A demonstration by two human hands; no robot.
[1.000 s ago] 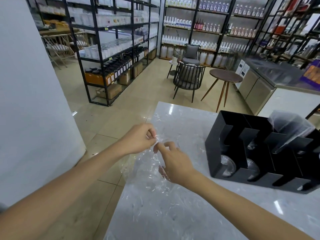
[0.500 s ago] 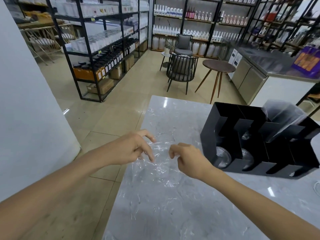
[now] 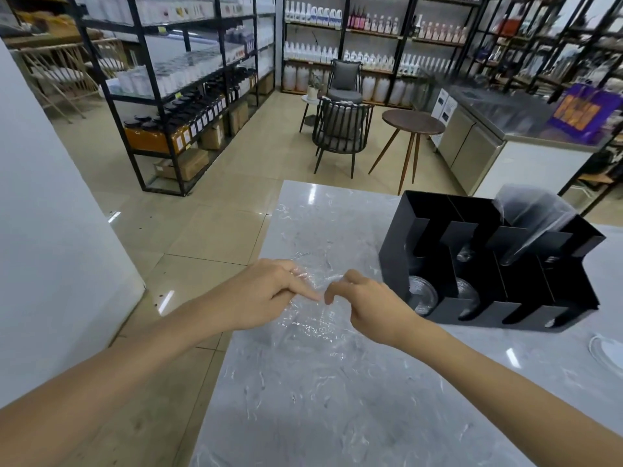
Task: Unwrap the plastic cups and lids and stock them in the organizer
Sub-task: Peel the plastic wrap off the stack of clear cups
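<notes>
Marble counter (image 3: pixel 337 399): left hand (image 3: pixel 266 294) and right hand (image 3: pixel 367 308) both pinched crinkled clear wrap (image 3: pixel 313 318), black organizer (image 3: pixel 488 264) nearby right.

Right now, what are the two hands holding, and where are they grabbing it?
Both hands pinch a clear plastic wrapper lying on the marble counter. The left hand and right hand grip its crinkled upper part, fingertips almost meeting. No cup or lid is held.

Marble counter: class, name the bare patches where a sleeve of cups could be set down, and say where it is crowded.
Free: the near marble counter between the forearms, and the far strip behind the clear wrap, left of the black organizer. Crowded: the middle, where the left hand and right hand work the wrap, and the organizer's side.
</notes>
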